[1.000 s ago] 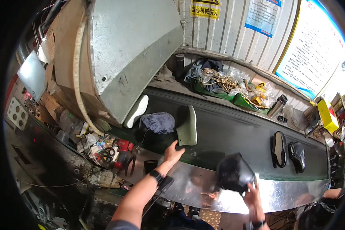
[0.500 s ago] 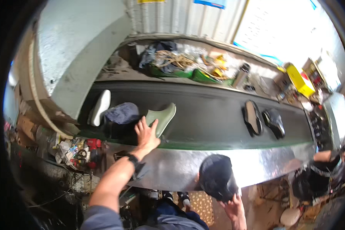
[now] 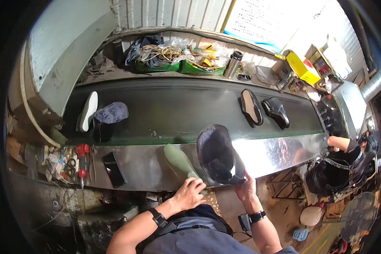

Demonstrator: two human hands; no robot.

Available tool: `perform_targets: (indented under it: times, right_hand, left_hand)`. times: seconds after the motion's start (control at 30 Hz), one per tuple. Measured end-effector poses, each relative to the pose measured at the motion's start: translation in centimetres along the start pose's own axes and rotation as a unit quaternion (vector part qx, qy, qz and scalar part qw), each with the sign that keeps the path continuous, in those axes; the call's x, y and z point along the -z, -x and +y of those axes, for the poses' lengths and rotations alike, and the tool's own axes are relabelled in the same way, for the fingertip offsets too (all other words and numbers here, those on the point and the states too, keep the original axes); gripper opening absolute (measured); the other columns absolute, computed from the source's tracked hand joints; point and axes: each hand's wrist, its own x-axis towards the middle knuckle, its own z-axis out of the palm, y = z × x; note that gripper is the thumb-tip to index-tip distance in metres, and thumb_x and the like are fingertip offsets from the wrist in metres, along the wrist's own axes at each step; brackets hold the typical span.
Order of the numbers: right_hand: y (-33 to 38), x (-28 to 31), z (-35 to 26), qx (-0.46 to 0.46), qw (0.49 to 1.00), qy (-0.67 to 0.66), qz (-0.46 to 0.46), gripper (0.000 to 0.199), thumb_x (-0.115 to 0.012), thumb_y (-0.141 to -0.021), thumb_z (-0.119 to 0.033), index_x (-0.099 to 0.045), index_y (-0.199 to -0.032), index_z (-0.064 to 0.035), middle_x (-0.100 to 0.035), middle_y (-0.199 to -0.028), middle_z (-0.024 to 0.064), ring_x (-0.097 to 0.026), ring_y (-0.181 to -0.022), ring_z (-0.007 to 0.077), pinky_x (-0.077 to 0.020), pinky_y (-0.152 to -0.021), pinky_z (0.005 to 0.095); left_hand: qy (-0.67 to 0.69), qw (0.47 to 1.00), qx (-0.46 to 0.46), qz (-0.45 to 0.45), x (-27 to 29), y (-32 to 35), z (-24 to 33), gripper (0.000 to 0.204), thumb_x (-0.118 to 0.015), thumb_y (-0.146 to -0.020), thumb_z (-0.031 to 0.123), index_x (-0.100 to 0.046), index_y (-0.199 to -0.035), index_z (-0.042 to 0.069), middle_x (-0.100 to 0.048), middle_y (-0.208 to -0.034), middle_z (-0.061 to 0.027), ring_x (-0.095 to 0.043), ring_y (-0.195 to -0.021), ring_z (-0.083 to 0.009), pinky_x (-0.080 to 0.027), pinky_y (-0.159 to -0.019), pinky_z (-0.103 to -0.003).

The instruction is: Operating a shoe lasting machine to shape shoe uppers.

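My left hand (image 3: 189,194) is closed round the lower end of a green shoe last (image 3: 178,161), which slants over the metal ledge. Just right of it, my right hand (image 3: 246,189) grips a black boot (image 3: 220,150) by its lower edge. The boot's opening faces up and shows a dark, fuzzy lining. Last and boot are close side by side; whether they touch, I cannot tell. My right thumb and fingertips are partly hidden behind the boot.
On the dark conveyor belt (image 3: 178,106) lie a white-soled shoe (image 3: 88,111), a grey-lined boot (image 3: 112,113), a tan-insoled shoe (image 3: 251,108) and a glossy black shoe (image 3: 276,112). A phone (image 3: 114,170) and red screwdriver (image 3: 82,158) rest on the ledge. Another person (image 3: 343,165) is at right.
My left hand has lifted the green shoe last off the belt and drawn it toward me, beside the boot. The black boot has risen and turned, so its lined opening now shows.
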Motion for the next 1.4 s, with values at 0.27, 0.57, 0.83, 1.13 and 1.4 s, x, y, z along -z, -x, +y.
perform_targets:
  times: [0.27,0.57,0.83,1.13,1.4]
  right_hand:
    - [9.2,-6.2,1.8,0.347,0.723,0.577,-0.158,0.035,-0.081,-0.079,-0.005,-0.068,-0.112,0.0004,-0.069,-0.091,0.0141,-0.069,-0.084,0.0251,-0.0557,-0.085,0.0360]
    - [2.2,-3.9,13.2,0.420,0.747,0.485,-0.177,0.118,-0.093,-0.068,-0.014,-0.015,-0.155,0.0038,-0.029,-0.154,0.0254,-0.030,-0.146,0.0387,-0.0330,-0.118,0.0447]
    - [4.1,-1.0,8.0,0.209,0.733,0.567,-0.313,0.107,-0.080,-0.074,-0.005,-0.014,-0.159,0.0036,-0.025,-0.162,0.0260,-0.023,-0.152,0.0380,-0.0181,-0.124,0.0436]
    - [-0.2,3.3,9.0,0.240,0.640,0.610,-0.402,0.108,-0.080,-0.075,-0.015,-0.014,-0.158,0.0041,-0.019,-0.163,0.0269,-0.014,-0.152,0.0445,-0.0072,-0.125,0.0541]
    - [0.6,0.9,8.8,0.221,0.677,0.567,-0.415,0.104,-0.082,-0.070,-0.014,-0.025,-0.154,0.0096,-0.030,-0.159,0.0270,-0.022,-0.152,0.0349,-0.0181,-0.123,0.0413]
  left_hand:
    - [0.715,0.329,0.612,0.078,4.5,-2.8,-11.4,0.035,-0.067,-0.095,0.033,-0.068,-0.109,0.001,-0.073,-0.101,-0.0091,-0.068,-0.093,-0.0237,-0.055,-0.086,-0.039]
    - [0.158,0.767,0.609,0.127,-3.4,-1.1,-16.9,0.029,-0.067,-0.094,0.034,-0.073,-0.092,0.005,-0.070,-0.082,-0.0194,-0.068,-0.081,-0.0360,-0.052,-0.077,-0.046]
    - [0.143,0.740,0.654,0.060,-3.2,1.2,-12.4,0.029,-0.066,-0.095,0.033,-0.073,-0.094,0.004,-0.072,-0.082,-0.0174,-0.070,-0.082,-0.0342,-0.053,-0.077,-0.045]
    - [0.105,0.747,0.656,-0.016,-4.4,-2.1,-9.7,0.086,-0.081,-0.068,0.060,-0.058,-0.122,-0.004,-0.064,-0.120,-0.0279,-0.061,-0.116,-0.0417,-0.049,-0.099,-0.046]
    - [0.098,0.701,0.679,0.193,-2.6,2.4,-8.8,0.057,-0.075,-0.069,0.047,-0.070,-0.088,-0.007,-0.070,-0.087,-0.0279,-0.070,-0.082,-0.0413,-0.056,-0.076,-0.046]
